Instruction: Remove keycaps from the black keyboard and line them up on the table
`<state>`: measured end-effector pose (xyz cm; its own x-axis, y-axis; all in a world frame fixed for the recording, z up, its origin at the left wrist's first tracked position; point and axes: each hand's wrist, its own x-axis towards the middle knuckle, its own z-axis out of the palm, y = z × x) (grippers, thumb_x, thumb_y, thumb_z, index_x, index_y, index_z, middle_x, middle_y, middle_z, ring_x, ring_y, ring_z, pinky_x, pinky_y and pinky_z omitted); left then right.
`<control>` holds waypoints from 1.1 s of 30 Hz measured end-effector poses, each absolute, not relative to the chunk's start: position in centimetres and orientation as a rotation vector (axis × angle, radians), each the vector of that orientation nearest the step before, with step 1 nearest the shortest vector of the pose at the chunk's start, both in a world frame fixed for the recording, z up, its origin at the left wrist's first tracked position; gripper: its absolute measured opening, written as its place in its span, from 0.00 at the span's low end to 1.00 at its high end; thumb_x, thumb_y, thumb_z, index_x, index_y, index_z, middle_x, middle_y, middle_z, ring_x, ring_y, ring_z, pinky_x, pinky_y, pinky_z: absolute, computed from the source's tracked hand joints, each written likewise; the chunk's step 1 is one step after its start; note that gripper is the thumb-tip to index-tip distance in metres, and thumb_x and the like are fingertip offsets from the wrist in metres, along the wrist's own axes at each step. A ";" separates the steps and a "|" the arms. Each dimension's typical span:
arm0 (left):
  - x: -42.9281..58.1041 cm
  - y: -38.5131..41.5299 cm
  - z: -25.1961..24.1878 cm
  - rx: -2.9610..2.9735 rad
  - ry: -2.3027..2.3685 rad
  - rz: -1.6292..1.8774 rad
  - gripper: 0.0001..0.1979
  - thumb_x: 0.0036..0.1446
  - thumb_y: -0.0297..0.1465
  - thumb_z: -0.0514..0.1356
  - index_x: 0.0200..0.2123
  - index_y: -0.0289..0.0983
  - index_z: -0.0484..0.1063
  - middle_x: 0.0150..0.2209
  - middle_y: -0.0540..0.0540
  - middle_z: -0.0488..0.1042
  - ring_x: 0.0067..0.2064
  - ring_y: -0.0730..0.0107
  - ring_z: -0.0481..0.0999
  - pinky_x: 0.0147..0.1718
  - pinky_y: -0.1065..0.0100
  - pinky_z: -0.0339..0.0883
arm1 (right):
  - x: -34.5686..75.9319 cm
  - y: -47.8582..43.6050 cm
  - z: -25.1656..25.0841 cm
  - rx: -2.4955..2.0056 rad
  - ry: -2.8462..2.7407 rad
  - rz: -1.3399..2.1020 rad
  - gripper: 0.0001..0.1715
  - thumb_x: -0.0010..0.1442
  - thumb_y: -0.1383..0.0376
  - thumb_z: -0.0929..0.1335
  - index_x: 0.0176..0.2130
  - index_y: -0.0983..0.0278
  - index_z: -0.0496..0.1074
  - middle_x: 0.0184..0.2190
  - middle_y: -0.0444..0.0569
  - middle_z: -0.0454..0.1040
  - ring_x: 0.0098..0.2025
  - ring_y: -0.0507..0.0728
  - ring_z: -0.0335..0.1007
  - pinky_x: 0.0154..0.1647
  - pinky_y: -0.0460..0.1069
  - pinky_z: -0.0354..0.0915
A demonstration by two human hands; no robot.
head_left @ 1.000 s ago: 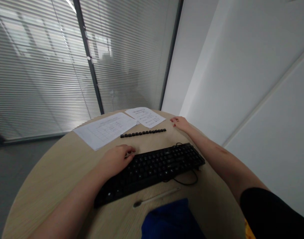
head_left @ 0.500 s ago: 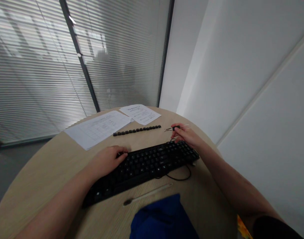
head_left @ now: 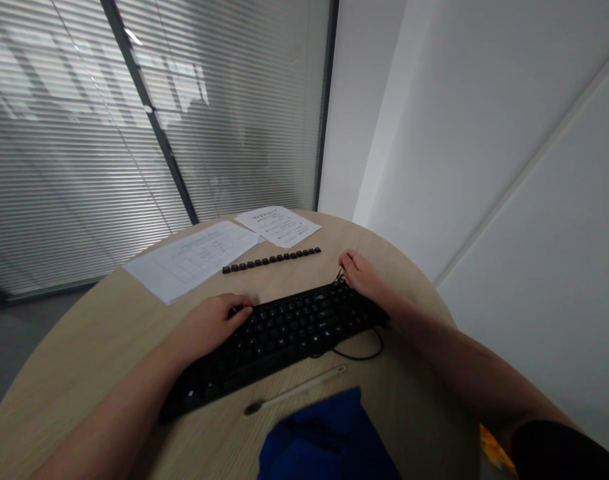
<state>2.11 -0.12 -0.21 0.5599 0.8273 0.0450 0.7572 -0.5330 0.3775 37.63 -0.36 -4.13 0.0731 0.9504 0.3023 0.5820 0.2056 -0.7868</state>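
A black keyboard (head_left: 284, 327) lies slanted on the round wooden table. My left hand (head_left: 215, 321) holds its far left part, thumb over the keys and fingers curled at the back edge. Above the keyboard's far right part, my right hand (head_left: 359, 272) pinches a wire keycap puller (head_left: 340, 274), its thin prongs pointing down at the top row of keys. Most of the puller's body is hidden by my fingers. Beyond the keyboard, several black keycaps (head_left: 272, 259) stand in a slanting row.
Printed sheets (head_left: 192, 257) and another paper (head_left: 279, 225) lie at the back. Nearer me are a thin brush (head_left: 297, 389) with a dark head and a blue cloth (head_left: 329, 440). The keyboard's cable (head_left: 367, 358) loops out in front. A white wall (head_left: 509, 167) rises on the right.
My right hand has turned the keycap puller from lying sideways to pointing downward and brought its prongs to the keyboard's top edge. My left hand stays on the keyboard.
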 end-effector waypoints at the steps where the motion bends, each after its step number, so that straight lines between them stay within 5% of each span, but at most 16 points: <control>1: 2.2 -0.1 -0.1 2.482 1.301 0.311 0.22 0.61 0.44 0.50 0.45 0.40 0.78 0.47 0.44 0.79 0.48 0.56 0.77 0.51 0.60 0.66 | 37.6 -0.4 -4.0 -1.501 -1.611 0.506 0.18 0.68 0.52 0.55 0.38 0.60 0.64 0.18 0.38 0.62 0.19 0.51 0.60 0.23 0.45 0.58; 18: 2.2 -0.2 -0.1 2.518 1.290 0.282 0.22 0.61 0.44 0.49 0.44 0.39 0.77 0.46 0.44 0.79 0.47 0.57 0.77 0.49 0.60 0.67 | 36.6 -0.7 -2.3 -1.657 -1.642 0.560 0.16 0.69 0.60 0.54 0.32 0.61 0.61 0.13 0.37 0.62 0.18 0.51 0.63 0.24 0.45 0.56; 33: 2.2 -0.2 -0.1 2.481 1.284 0.314 0.22 0.60 0.45 0.50 0.44 0.40 0.78 0.46 0.44 0.80 0.47 0.55 0.77 0.50 0.59 0.67 | 36.3 -1.3 -3.3 -1.592 -1.882 0.201 0.14 0.69 0.60 0.57 0.37 0.61 0.65 0.29 0.49 0.72 0.32 0.57 0.68 0.35 0.48 0.58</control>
